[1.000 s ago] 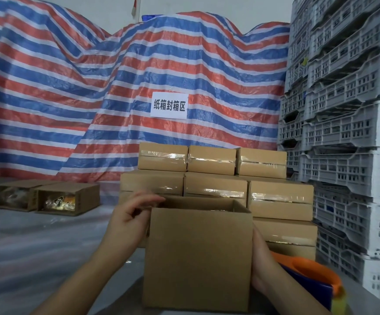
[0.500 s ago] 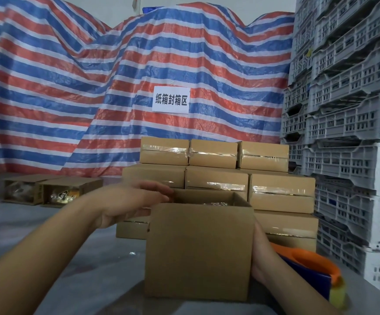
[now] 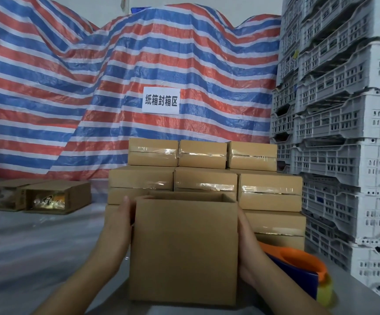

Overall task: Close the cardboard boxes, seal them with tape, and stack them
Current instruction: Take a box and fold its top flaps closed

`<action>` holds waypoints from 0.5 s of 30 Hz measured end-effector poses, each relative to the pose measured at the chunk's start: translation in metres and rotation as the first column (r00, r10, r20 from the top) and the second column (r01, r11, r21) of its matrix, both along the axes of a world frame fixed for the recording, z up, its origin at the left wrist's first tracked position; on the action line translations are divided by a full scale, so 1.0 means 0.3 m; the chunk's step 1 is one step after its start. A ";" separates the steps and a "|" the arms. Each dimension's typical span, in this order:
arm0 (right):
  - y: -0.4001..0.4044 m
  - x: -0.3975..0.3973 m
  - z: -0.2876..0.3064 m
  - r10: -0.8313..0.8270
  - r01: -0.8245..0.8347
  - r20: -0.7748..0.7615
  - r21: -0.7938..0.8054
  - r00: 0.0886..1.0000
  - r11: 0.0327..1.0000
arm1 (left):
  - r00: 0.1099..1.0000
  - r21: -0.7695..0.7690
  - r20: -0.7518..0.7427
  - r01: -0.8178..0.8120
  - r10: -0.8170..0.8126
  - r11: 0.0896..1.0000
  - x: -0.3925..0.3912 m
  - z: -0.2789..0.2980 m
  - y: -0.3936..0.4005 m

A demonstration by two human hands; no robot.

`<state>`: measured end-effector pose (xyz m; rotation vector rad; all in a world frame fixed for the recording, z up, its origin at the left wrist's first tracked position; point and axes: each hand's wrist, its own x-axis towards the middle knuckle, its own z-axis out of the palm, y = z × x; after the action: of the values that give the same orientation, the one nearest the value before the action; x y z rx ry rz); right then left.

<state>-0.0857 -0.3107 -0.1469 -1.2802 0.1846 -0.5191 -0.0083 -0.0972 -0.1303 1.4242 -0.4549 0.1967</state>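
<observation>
Pressing flat against its sides, the left hand [image 3: 116,226] and right hand [image 3: 247,244] hold a plain cardboard box [image 3: 183,248] at lower centre, fingers straight; its top is open, contents hidden. An orange-and-blue tape dispenser [image 3: 298,267] lies just right. Behind, taped boxes [image 3: 205,178] sit stacked. At left, two open boxes [image 3: 37,196] show shiny packets.

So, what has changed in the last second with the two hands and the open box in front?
The left hand left the top rim of the open brown cardboard box and moved down to its left side, fingers now straight against it. The right hand stayed on the right side. The box stayed open and upright, and the stack of taped cardboard boxes behind did not change.
</observation>
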 end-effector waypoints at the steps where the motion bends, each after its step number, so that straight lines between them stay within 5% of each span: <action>1: 0.000 0.000 0.001 0.002 -0.002 -0.002 0.008 1.000 1.000 | 0.999 0.040 0.049 0.008 -0.010 0.999 0.006 0.013 0.014; 9: 0.013 -0.009 0.031 0.000 0.002 -0.064 0.036 0.998 0.999 | 0.979 0.227 0.037 0.186 -0.199 0.956 0.063 0.038 0.050; 15: 0.006 -0.015 0.043 0.010 -0.019 -0.141 -0.064 0.990 0.998 | 0.969 0.202 0.021 0.238 -0.247 0.950 0.089 0.023 0.056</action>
<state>-0.0902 -0.3088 -0.1340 -1.3816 0.2781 -0.4250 0.0185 -0.0804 -0.1235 1.5457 -0.6987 -0.0160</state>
